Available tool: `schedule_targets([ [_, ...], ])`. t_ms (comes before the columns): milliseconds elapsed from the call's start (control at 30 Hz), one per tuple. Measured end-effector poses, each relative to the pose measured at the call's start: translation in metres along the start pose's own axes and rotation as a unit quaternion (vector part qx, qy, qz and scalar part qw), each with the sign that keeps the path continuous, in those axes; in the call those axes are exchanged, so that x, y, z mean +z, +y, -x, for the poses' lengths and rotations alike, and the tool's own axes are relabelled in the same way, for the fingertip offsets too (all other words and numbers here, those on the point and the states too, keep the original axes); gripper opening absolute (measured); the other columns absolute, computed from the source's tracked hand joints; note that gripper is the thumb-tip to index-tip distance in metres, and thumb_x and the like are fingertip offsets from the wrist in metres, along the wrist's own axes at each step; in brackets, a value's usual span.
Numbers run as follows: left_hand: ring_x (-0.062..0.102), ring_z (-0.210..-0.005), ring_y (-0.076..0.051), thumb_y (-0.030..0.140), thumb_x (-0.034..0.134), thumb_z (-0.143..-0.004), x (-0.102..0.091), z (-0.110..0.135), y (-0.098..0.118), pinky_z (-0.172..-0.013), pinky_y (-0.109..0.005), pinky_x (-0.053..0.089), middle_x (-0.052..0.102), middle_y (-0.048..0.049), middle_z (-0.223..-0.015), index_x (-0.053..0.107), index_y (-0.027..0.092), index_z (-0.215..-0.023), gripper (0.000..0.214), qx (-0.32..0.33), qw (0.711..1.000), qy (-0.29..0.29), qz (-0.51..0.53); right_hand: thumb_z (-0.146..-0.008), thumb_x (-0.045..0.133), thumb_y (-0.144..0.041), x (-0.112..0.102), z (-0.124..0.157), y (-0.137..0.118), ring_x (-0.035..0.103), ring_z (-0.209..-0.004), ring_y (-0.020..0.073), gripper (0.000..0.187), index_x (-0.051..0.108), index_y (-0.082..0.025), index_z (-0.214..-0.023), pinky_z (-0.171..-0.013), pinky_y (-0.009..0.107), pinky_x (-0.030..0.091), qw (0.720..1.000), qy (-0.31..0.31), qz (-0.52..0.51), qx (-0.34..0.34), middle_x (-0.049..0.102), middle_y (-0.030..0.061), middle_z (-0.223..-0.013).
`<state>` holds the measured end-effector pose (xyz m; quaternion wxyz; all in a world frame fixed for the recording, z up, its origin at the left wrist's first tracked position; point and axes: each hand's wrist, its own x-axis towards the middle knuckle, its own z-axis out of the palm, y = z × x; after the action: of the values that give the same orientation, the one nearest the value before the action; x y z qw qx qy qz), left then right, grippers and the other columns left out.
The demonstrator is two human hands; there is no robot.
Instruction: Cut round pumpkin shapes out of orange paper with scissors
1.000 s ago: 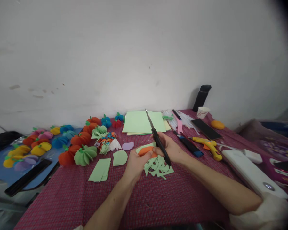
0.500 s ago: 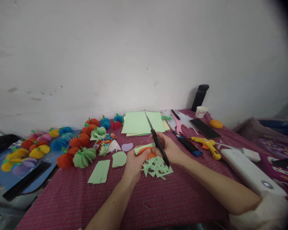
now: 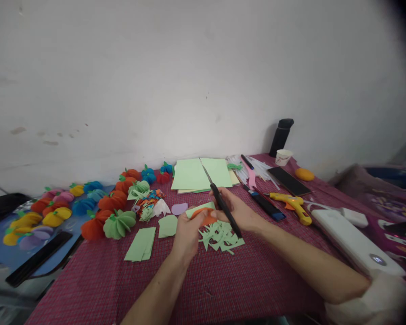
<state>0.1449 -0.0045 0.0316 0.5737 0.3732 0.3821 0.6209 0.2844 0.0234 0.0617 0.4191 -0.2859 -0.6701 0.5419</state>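
Observation:
My left hand [image 3: 186, 232] is closed on a light green paper piece with a rounded orange paper piece [image 3: 203, 215] lying against it. In my right hand [image 3: 238, 210] is a pair of scissors [image 3: 223, 203] with black handles, its blades pointing up and away to the left. The fingertips of my right hand are at the right edge of the orange piece. Below the hands lies a heap of green paper scraps [image 3: 221, 237]. To the left are a stack of green paper strips [image 3: 141, 243] and a rounded green piece [image 3: 168, 225].
Green paper sheets [image 3: 189, 174] lie toward the wall. Several paper pumpkins [image 3: 113, 201] stand at left. A yellow glue gun [image 3: 299, 207], a blue-black cutter [image 3: 267, 205], a phone [image 3: 289, 180], a paper cup [image 3: 283, 157] and a white power bank [image 3: 355, 241] are at right.
The scissors' tip has swung slightly left. Both hands have shifted a little, still holding the scissors and the papers.

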Motion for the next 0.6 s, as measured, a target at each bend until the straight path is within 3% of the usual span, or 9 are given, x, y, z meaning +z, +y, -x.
schedule_targets([
  [167,0.057,-0.058,-0.012,0.018,0.066,-0.059,-0.005,-0.007,0.009,-0.062,-0.025,0.044,0.064,-0.0016,-0.061,0.063,0.012,-0.063,0.009,-0.012,0.998,0.043,0.052,-0.069,0.062,-0.031,-0.028,0.021,-0.018,0.044,-0.068,0.0101,0.039,0.047,-0.016,-0.103,-0.061,0.022,0.037,0.989,-0.113,0.047,0.083,0.045,-0.0013,-0.076],
  [267,0.058,-0.058,-0.011,0.015,0.067,-0.057,-0.008,-0.009,0.012,-0.065,-0.025,0.045,0.064,-0.0001,-0.061,0.062,0.013,-0.062,0.008,-0.001,0.995,0.06,0.078,-0.072,0.059,-0.035,-0.045,0.043,-0.026,0.043,-0.064,0.0091,0.037,0.05,-0.016,-0.102,-0.058,0.022,0.036,0.973,-0.174,0.066,0.139,0.045,-0.0018,-0.073],
  [433,0.059,-0.06,-0.012,0.016,0.068,-0.056,-0.009,-0.011,0.011,-0.068,-0.026,0.044,0.065,0.0,-0.062,0.061,0.013,-0.063,0.01,-0.012,0.994,0.069,0.085,-0.072,0.058,-0.038,-0.057,0.07,-0.024,0.043,-0.059,0.0085,0.038,0.051,-0.016,-0.102,-0.051,0.02,0.037,0.954,-0.189,0.086,0.216,0.046,0.0,-0.073],
  [600,0.058,-0.059,-0.011,0.016,0.067,-0.057,-0.01,-0.011,0.011,-0.066,-0.025,0.044,0.065,-0.0004,-0.062,0.061,0.013,-0.064,0.009,-0.01,0.994,0.066,0.086,-0.071,0.059,-0.038,-0.054,0.076,-0.017,0.043,-0.054,0.0071,0.044,0.05,-0.015,-0.108,-0.048,0.019,0.036,0.947,-0.198,0.076,0.242,0.048,-0.0005,-0.07],
])
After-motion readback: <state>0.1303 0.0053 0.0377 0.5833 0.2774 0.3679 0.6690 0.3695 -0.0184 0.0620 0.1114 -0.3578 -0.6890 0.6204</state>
